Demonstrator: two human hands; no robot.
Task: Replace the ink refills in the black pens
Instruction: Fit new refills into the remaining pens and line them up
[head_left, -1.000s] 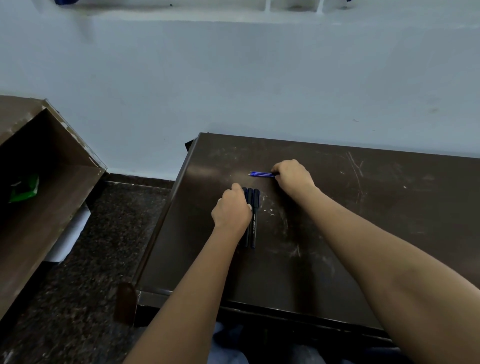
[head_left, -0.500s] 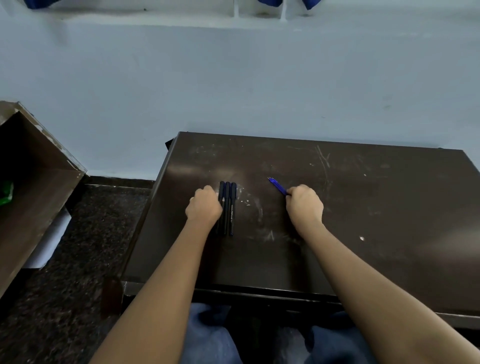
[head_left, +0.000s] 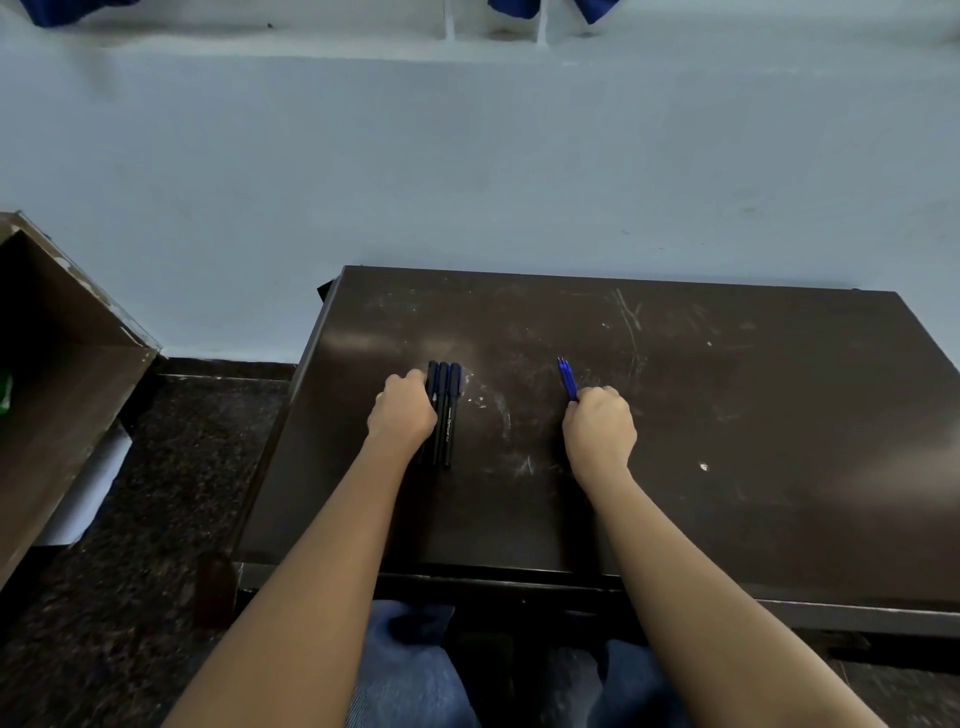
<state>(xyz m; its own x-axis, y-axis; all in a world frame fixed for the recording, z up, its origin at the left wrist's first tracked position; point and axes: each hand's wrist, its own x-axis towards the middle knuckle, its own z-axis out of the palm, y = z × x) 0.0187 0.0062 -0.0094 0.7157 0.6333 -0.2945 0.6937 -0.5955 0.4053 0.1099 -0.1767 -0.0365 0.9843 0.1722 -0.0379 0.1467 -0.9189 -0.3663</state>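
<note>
The 3 black pens (head_left: 444, 413) lie side by side on the dark tabletop (head_left: 727, 415), packed together and touching, their long axes running away from the person toward the wall. The left hand (head_left: 402, 413) rests right against the leftmost pen, fingers curled down over it; whether they grip that pen or merely steady the row, I cannot tell from here, since the knuckles hide the fingertips.

Well apart to the right, the right hand (head_left: 600, 426) is closed into a loose fist around the blue refills (head_left: 567, 378). Their tips stick out past the knuckles, pointing away and slightly left, roughly parallel to the pens. It looks like 2 or 3 refills bunched together, though the bundle is too thin to count with confidence.

So the relation that matters: the pens sit under the left hand, the refills sit in the right, and both sets point the same way. The left hand is plainly the nearer one to pick up a pen. No pen looks opened yet, so I judge the swapping has not begun; a barrel must be taken up and opened first.
</note>
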